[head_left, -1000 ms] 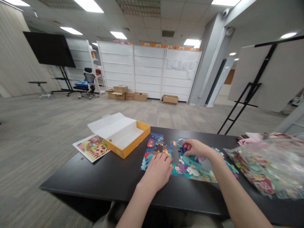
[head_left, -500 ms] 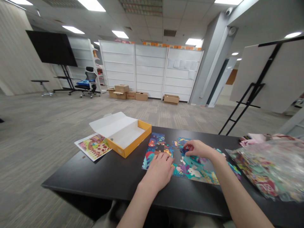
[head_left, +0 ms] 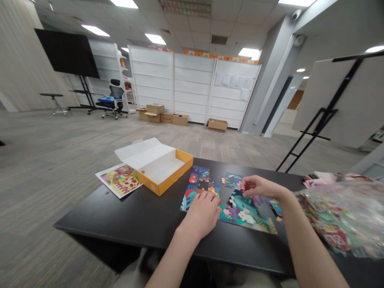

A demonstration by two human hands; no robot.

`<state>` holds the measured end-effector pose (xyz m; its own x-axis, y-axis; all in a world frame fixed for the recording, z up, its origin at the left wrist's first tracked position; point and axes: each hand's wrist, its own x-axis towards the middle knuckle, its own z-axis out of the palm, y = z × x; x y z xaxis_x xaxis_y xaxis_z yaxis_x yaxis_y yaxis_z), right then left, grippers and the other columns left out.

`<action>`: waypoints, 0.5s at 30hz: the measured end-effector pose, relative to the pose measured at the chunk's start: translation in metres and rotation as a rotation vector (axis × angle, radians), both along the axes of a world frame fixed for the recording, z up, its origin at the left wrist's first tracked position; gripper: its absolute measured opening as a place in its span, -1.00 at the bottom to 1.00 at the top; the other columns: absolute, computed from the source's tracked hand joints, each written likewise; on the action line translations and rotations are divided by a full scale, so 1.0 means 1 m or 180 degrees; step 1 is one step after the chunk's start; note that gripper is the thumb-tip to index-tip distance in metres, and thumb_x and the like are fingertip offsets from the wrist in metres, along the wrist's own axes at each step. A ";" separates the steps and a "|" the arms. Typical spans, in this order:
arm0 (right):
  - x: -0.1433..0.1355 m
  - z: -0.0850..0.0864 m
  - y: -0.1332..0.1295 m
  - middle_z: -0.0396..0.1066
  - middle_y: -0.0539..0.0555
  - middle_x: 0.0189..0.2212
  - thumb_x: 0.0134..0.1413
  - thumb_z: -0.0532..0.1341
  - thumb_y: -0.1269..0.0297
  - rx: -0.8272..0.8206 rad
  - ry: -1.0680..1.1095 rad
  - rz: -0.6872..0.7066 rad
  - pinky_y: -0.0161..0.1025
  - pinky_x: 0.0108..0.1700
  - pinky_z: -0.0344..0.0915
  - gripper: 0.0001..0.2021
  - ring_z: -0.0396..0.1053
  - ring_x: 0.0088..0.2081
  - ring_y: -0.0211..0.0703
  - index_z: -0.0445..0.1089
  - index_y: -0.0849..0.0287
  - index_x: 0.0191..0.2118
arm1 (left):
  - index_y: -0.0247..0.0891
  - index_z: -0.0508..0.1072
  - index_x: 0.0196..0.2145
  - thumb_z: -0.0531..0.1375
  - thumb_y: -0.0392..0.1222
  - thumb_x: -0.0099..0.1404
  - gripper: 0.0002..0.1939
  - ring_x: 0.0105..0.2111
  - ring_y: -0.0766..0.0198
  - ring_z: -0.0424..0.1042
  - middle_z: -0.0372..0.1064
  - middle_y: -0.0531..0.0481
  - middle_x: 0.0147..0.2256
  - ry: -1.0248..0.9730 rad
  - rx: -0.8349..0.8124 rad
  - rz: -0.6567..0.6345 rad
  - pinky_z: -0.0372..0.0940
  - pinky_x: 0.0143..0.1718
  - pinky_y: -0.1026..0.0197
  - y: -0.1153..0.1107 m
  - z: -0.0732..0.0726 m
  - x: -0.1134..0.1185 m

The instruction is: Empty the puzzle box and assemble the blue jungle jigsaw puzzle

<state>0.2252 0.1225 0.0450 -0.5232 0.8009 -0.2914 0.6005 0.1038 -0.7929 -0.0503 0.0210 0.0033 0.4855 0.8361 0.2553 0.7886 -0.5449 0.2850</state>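
A partly joined jigsaw puzzle with rabbits and plants lies on the black table, with gaps in its middle. My left hand rests flat on its left section, fingers stretched out and holding nothing. Over the upper middle of the puzzle, my right hand pinches a puzzle piece, mostly hidden by the fingers. A separate joined patch lies just left of that hand. Loose pieces show beside the right forearm.
An open yellow box with a white lid stands left of the puzzle. Beside it, a picture sheet overhangs the table edge. On the right lies a clear plastic bag of colourful pieces, with pink cloth behind it.
My right hand has shifted slightly right, and the piece in its fingers now shows only a small edge. My left hand stays on the puzzle. The camera view has tilted a little.
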 end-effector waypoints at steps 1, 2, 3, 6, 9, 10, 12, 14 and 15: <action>0.001 0.000 0.000 0.42 -0.05 -0.46 -0.21 0.43 -0.04 -0.0011 -0.0003 0.0024 -0.29 -0.31 0.27 -0.56 0.36 -0.41 -0.24 0.34 0.18 -0.36 | -0.22 0.43 -0.04 0.07 -0.15 0.43 -0.77 0.02 0.02 0.35 0.40 -0.13 -0.05 0.0008 0.0006 -0.0005 0.26 0.05 -0.02 0.000 0.001 0.000; 0.000 -0.001 0.000 0.41 -0.05 -0.47 -0.19 0.43 -0.04 0.0002 0.0002 0.0027 -0.29 -0.31 0.27 -0.57 0.35 -0.41 -0.24 0.34 0.18 -0.37 | -0.23 0.43 -0.05 0.07 -0.16 0.43 -0.78 0.01 0.03 0.35 0.41 -0.14 -0.06 0.0008 0.0014 -0.0011 0.27 0.04 -0.03 0.000 0.001 0.001; 0.000 -0.001 0.001 0.40 -0.05 -0.48 -0.19 0.42 -0.04 0.0030 -0.0001 0.0009 -0.29 -0.31 0.27 -0.57 0.35 -0.41 -0.24 0.33 0.18 -0.37 | -0.24 0.43 -0.05 0.07 -0.17 0.43 -0.78 0.01 0.03 0.35 0.41 -0.14 -0.06 -0.0003 0.0028 -0.0020 0.27 0.05 -0.02 0.000 0.002 0.002; -0.004 -0.007 0.005 0.43 0.00 -0.45 -0.18 0.40 -0.04 0.0196 -0.0080 -0.0187 -0.28 -0.34 0.29 -0.57 0.37 -0.41 -0.21 0.36 0.19 -0.31 | -0.23 0.42 -0.04 0.07 -0.17 0.44 -0.78 0.02 0.05 0.34 0.41 -0.12 -0.04 -0.0117 0.0113 -0.0103 0.27 0.06 0.00 -0.002 0.003 0.010; -0.007 -0.014 0.010 0.48 0.08 -0.34 -0.21 0.38 0.03 0.0453 -0.0359 -0.0475 -0.27 -0.39 0.31 -0.54 0.40 -0.40 -0.17 0.40 0.19 -0.18 | -0.20 0.38 0.03 0.08 -0.09 0.45 -0.73 0.08 0.05 0.30 0.39 -0.10 0.04 -0.0216 0.0197 -0.0312 0.24 0.11 -0.01 -0.007 0.000 0.024; -0.008 -0.016 0.011 0.49 0.09 -0.31 -0.20 0.36 0.07 0.0554 -0.0489 -0.0499 -0.27 -0.40 0.32 -0.54 0.41 -0.40 -0.16 0.41 0.20 -0.14 | -0.19 0.35 0.08 0.09 -0.05 0.44 -0.68 0.11 0.04 0.28 0.36 -0.11 0.10 -0.0233 0.0223 -0.0370 0.22 0.13 -0.02 -0.009 -0.002 0.028; -0.010 -0.016 0.011 0.51 0.11 -0.29 -0.16 0.33 0.14 0.0774 -0.0805 -0.0386 -0.26 -0.36 0.33 -0.58 0.41 -0.38 -0.14 0.47 0.22 -0.12 | -0.19 0.27 0.18 0.10 0.06 0.42 -0.54 0.18 0.00 0.21 0.24 -0.13 0.23 -0.0269 0.0271 -0.0434 0.17 0.20 -0.06 -0.013 -0.006 0.035; -0.012 -0.015 0.010 0.53 0.11 -0.31 -0.11 0.30 0.18 0.0977 -0.1107 -0.0207 -0.25 -0.30 0.34 -0.62 0.42 -0.35 -0.11 0.53 0.21 -0.11 | -0.20 0.22 0.24 0.07 0.14 0.42 -0.45 0.24 -0.04 0.14 0.14 -0.12 0.31 -0.0308 0.0285 -0.0459 0.12 0.23 -0.11 -0.016 -0.008 0.040; -0.013 -0.013 0.009 0.54 0.11 -0.32 -0.09 0.29 0.18 0.1052 -0.1235 -0.0152 -0.25 -0.28 0.33 -0.63 0.42 -0.34 -0.10 0.55 0.21 -0.12 | -0.21 0.21 0.24 0.05 0.15 0.43 -0.44 0.26 -0.06 0.12 0.13 -0.12 0.31 -0.0318 0.0273 -0.0465 0.10 0.25 -0.13 -0.016 -0.009 0.042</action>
